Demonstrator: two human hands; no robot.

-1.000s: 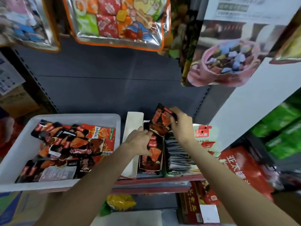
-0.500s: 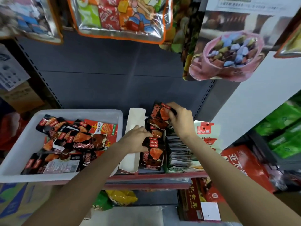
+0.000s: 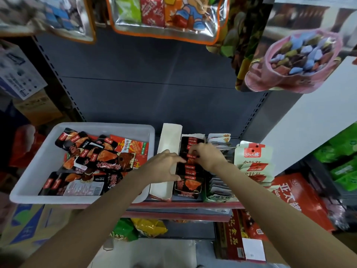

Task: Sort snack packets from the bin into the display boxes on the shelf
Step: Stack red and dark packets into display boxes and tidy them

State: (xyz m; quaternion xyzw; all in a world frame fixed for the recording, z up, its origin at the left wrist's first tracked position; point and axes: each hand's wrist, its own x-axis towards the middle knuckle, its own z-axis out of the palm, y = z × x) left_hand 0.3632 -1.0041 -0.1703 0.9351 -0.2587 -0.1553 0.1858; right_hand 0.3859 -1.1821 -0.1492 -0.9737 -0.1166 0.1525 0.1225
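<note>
Head view: white bin (image 3: 29, 182) sits at left on the red-edged shelf (image 3: 183, 205), holding a loose heap of black-and-orange snack packets (image 3: 100, 161), some red ones under them. Just right of the bin, an empty white display box (image 3: 166, 151). Next to that, a display box (image 3: 190, 188) filled with a row of black-and-red packets (image 3: 191, 172) standing on edge. Further right, a box of grey-white packets (image 3: 220, 187), then a pale green pouch (image 3: 253, 159) with a red label, leaning upright.

Left hand (image 3: 164, 167) reaches over the empty box, fingers spread and fairly straight, fingertips touching the left edge of the packet row; thumb low near the front packet. Nothing clasped in it.

Right hand (image 3: 206, 155) sits on top of the same row, fingers curled down onto the packet tops at mid-row. Motion blur here, so cannot tell if it pinches a packet or just presses them.

Big red bag (image 3: 301, 200) lies lower right. Hanging snack bags (image 3: 164, 16) across the top; pink pouch of candies (image 3: 297, 60) upper right. Grey back panel (image 3: 154, 84) behind the shelf.
</note>
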